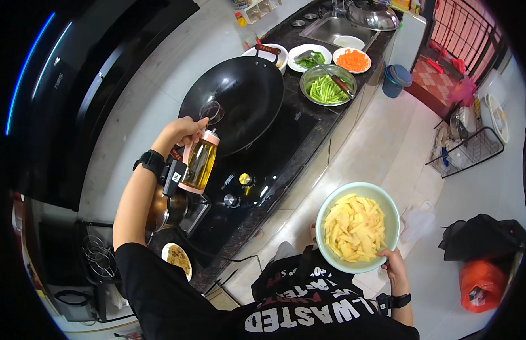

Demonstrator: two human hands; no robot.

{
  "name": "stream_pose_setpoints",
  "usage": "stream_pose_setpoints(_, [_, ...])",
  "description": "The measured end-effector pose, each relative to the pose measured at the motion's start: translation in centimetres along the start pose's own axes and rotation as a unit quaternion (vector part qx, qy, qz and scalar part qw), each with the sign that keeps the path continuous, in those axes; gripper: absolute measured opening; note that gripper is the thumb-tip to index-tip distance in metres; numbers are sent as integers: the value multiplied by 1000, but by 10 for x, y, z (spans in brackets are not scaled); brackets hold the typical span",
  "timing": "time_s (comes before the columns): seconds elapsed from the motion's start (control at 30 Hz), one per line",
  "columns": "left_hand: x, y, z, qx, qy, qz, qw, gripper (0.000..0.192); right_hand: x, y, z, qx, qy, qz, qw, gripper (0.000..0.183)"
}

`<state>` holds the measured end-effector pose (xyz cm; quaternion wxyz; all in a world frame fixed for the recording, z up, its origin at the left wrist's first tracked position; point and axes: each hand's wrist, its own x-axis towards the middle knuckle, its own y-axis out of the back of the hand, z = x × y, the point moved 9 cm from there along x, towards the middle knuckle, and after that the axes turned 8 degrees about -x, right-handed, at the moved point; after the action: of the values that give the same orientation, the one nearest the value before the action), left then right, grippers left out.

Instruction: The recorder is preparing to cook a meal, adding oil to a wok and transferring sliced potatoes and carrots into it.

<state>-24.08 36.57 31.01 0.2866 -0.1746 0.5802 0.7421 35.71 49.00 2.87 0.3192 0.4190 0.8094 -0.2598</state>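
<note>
My left hand [188, 129] grips the top of a clear oil bottle [200, 163] with pink trim, partly filled with yellow oil. A clear round cap [212, 111] sits at my fingertips, over the near edge of a black wok [241, 97]. No food shows inside the wok, which stands on the black glass hob [284, 136]. My right hand [392, 265] holds the rim of a pale green bowl [397, 212], with the thumb at its edge. Inside the bowl lie many cut potato strips [354, 229]. The bowl is held over the floor, in front of my body.
Along the counter [293, 80] stand a steel bowl of green strips [326, 89] with a spatula [341, 85] across it, a plate of chopped greens [316, 59] and a plate of orange shreds [352, 59]. A sink [326, 32], steel pot [154, 212] and plated food [178, 257] are nearby.
</note>
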Motion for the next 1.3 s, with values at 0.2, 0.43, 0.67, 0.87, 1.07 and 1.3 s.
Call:
stream_pose_setpoints(0.2, [-27, 12, -5, -70, -7, 3, 998, 53, 1, 2, -16, -11, -5, -32, 999, 37])
stream_pose_setpoints(0.43, [-56, 20, -32, -262, -42, -13, 964, 47, 1, 1, -25, -30, -14, -41, 999, 38])
stream_pose_setpoints(0.67, [-100, 41, -64, -383, -151, 51, 910, 50, -20, -31, -34, -82, -4, -41, 996, 38])
stream_pose_setpoints(0.87, [-135, 74, -133, -516, -180, 51, 836, 55, -34, -56, -14, -81, 1, -49, 996, 41])
stream_pose_setpoints(1.07, [-210, 123, -245, -612, -207, 135, 752, 60, -62, -94, -9, -122, 17, -47, 991, 28])
stream_pose_setpoints(1.3, [-261, 136, -383, -619, -151, 270, 722, 57, -81, -117, 10, -115, 23, -54, 992, 22])
